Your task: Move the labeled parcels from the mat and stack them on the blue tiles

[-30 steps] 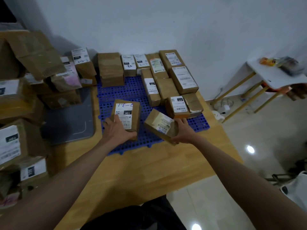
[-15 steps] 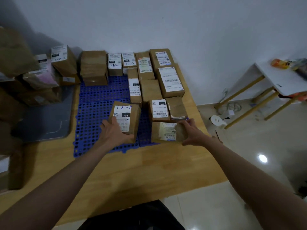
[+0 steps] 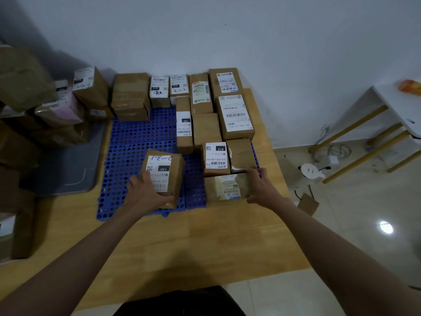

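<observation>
Head view: the left hand (image 3: pixel 145 192) grips a brown parcel (image 3: pixel 164 176) by its near end, fingers curled round the left side and thumb on the label, which reads "15H" with blue handwriting above it; the parcel sits tilted over the front part of the blue tiles (image 3: pixel 141 133). The right hand (image 3: pixel 262 188) holds a second parcel (image 3: pixel 224 187) at its right end, fingers (image 3: pixel 255 172) hooked over the far edge and thumb on the near side; this one lies flat at the front right corner of the tiles, just in front of a parcel marked "010" (image 3: pixel 216 157) and a plain taped one (image 3: pixel 241 153), touching both or nearly so. More labeled parcels fill the right half and the back row of the tiles, up against the white wall. The tiles lie on a wooden counter (image 3: pixel 205 236). To the left a gray mat (image 3: pixel 68 169) lies on the counter, with a blurred heap of parcels (image 3: pixel 59 110) on and beside it. On the right, a white side table (image 3: pixel 391 106) with wooden legs stands on the tiled floor.
</observation>
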Available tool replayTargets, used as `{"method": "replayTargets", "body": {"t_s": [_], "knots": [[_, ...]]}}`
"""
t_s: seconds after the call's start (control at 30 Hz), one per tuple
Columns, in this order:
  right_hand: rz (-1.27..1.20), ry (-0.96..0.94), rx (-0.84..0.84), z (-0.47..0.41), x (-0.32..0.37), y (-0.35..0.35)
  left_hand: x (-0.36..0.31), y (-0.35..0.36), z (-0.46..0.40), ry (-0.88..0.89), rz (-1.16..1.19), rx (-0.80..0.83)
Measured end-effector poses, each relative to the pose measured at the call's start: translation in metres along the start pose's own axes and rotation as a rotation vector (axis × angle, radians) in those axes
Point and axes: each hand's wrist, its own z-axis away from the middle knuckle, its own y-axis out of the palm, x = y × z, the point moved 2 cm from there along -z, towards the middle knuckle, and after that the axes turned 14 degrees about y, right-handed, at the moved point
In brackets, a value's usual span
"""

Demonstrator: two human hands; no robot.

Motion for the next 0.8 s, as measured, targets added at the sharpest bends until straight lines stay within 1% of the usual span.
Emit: {"method": "replayTargets", "body": {"t_s": [0.13,0.27,0.67,0.8], "knots": [[0.009,0.047,-0.066,0.004,0.005,0.003,-0.002,0.002,-0.001,0.004,-0.019,0.002],[0.044,0.087,-0.091,0.006,0.016,0.007,-0.001,0.005,-0.001,0.017,-0.012,-0.002],[0.087,0.142,-0.096,0.004,0.027,0.006,0.009,0.006,0.007,0.013,-0.019,-0.006],[0.140,0.152,-0.078,0.006,0.030,0.004,0.007,0.004,0.006,0.021,-0.016,-0.009]]}}
